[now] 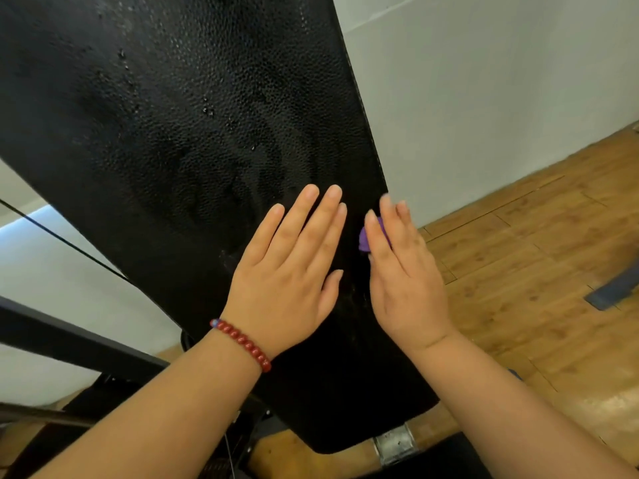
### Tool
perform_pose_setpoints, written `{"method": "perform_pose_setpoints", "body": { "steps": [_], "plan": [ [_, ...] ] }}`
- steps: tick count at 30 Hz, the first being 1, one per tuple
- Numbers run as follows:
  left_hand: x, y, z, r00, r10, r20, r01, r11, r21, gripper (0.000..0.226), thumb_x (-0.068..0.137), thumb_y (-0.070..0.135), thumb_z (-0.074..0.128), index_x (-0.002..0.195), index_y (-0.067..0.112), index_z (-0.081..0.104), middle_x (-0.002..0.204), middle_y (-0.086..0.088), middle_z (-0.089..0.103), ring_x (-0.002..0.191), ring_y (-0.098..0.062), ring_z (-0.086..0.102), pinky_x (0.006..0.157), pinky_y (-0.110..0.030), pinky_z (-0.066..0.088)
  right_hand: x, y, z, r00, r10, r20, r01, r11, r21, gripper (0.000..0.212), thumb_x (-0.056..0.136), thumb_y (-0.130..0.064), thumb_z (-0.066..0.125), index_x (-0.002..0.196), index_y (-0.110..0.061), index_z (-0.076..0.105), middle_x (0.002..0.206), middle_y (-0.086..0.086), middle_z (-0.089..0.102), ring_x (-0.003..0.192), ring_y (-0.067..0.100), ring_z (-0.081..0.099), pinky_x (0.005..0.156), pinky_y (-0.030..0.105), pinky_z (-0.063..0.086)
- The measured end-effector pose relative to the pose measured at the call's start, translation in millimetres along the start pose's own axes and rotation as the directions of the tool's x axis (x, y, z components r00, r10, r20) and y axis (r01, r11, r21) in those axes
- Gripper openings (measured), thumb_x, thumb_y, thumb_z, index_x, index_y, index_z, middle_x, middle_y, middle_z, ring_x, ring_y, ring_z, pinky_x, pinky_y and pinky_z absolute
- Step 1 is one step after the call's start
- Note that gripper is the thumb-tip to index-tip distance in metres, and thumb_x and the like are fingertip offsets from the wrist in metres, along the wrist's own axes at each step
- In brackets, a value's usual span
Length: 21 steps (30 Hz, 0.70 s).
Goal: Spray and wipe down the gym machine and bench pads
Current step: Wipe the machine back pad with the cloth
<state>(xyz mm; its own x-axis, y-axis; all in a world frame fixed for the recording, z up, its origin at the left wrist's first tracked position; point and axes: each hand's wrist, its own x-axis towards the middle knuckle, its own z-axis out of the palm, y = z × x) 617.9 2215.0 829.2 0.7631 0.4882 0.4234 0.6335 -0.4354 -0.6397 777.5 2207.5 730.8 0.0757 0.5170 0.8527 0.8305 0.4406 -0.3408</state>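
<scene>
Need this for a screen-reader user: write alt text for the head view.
Two bare hands rest on a black textured bench pad: the left hand flat, red bead bracelet at the wrist; the right hand pressing a purple cloth near the pad's right edge. Droplets dot the pad.

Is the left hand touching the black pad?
Touching. The head view shows the left hand lying flat on the black pad, palm down, with no gap visible.

Black pebbled pad; purple cloth; red-beaded bracelet
</scene>
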Motion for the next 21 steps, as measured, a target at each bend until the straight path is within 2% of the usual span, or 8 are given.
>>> {"method": "perform_pose_setpoints", "body": {
  "steps": [3, 6, 10, 14, 16, 18, 21],
  "plan": [
    [-9, 5, 3, 0.999, -0.039, 0.004, 0.039, 0.999, 0.012, 0.072, 0.096, 0.042, 0.044, 0.154, 0.006, 0.021, 0.161, -0.010, 0.012, 0.149, -0.028, 0.009, 0.122, -0.042, 0.007, 19, 3, 3, 0.997, -0.058, -0.055, 0.060, 0.997, 0.038, 0.044, 0.103, -0.005, 0.033, 0.146, -0.001, 0.028, 0.155, 0.011, 0.025, 0.147, 0.025, 0.015, 0.120, 0.041, 0.023],
    [-17, 12, 7, 0.997, -0.083, 0.000, 0.083, 0.997, -0.006, 0.076, 0.095, 0.046, 0.046, 0.153, 0.005, 0.022, 0.161, -0.012, 0.015, 0.149, -0.029, 0.011, 0.122, -0.041, 0.008, -16, 14, 5, 0.995, -0.103, 0.015, 0.103, 0.995, -0.018, 0.045, 0.104, -0.006, 0.033, 0.148, -0.005, 0.026, 0.154, 0.014, 0.025, 0.150, 0.022, 0.009, 0.119, 0.042, 0.023],
    [-24, 22, 12, 0.991, -0.135, 0.018, 0.136, 0.991, -0.010, 0.084, 0.093, 0.054, 0.046, 0.154, 0.005, 0.017, 0.161, -0.012, 0.011, 0.150, -0.029, 0.007, 0.123, -0.041, 0.005, -44, 16, 0, 0.988, -0.129, 0.086, 0.131, 0.991, -0.019, 0.044, 0.106, -0.010, 0.031, 0.149, -0.007, 0.023, 0.157, 0.006, 0.021, 0.150, 0.023, 0.012, 0.117, 0.045, 0.030],
    [-28, 29, 18, 0.987, -0.163, 0.011, 0.163, 0.986, -0.019, 0.088, 0.091, 0.055, 0.048, 0.154, 0.005, 0.011, 0.161, -0.013, 0.009, 0.150, -0.026, 0.001, 0.122, -0.042, 0.002, -10, 7, -2, 0.988, -0.155, -0.006, 0.156, 0.988, 0.025, 0.039, 0.105, -0.009, 0.030, 0.144, -0.001, 0.035, 0.151, 0.017, 0.032, 0.144, 0.027, 0.025, 0.116, 0.044, 0.031],
    [-27, 29, 18, 0.986, -0.167, 0.012, 0.168, 0.986, -0.024, 0.089, 0.091, 0.056, 0.047, 0.154, 0.005, 0.010, 0.161, -0.013, 0.009, 0.150, -0.027, 0.002, 0.122, -0.042, 0.001, -6, 8, 1, 0.984, -0.177, -0.027, 0.178, 0.984, 0.020, 0.039, 0.106, -0.008, 0.030, 0.143, 0.001, 0.035, 0.149, 0.017, 0.033, 0.144, 0.026, 0.025, 0.117, 0.044, 0.029],
    [-30, 31, 19, 0.985, -0.171, 0.018, 0.172, 0.985, -0.036, 0.088, 0.091, 0.056, 0.047, 0.154, 0.005, 0.011, 0.161, -0.013, 0.008, 0.150, -0.029, 0.004, 0.122, -0.042, 0.002, -25, 14, 4, 0.984, -0.176, -0.003, 0.176, 0.984, -0.017, 0.041, 0.106, -0.008, 0.029, 0.146, -0.001, 0.029, 0.152, 0.014, 0.029, 0.148, 0.023, 0.017, 0.119, 0.043, 0.024],
    [-37, 36, 20, 0.984, -0.175, 0.039, 0.176, 0.984, -0.039, 0.089, 0.091, 0.058, 0.047, 0.154, 0.005, 0.012, 0.161, -0.012, 0.008, 0.150, -0.029, 0.002, 0.122, -0.042, 0.002, -69, 23, 3, 0.981, -0.154, 0.122, 0.163, 0.984, -0.067, 0.050, 0.106, -0.008, 0.026, 0.155, -0.009, 0.015, 0.163, 0.006, 0.007, 0.151, 0.022, 0.008, 0.122, 0.041, 0.015]
  ]
}}
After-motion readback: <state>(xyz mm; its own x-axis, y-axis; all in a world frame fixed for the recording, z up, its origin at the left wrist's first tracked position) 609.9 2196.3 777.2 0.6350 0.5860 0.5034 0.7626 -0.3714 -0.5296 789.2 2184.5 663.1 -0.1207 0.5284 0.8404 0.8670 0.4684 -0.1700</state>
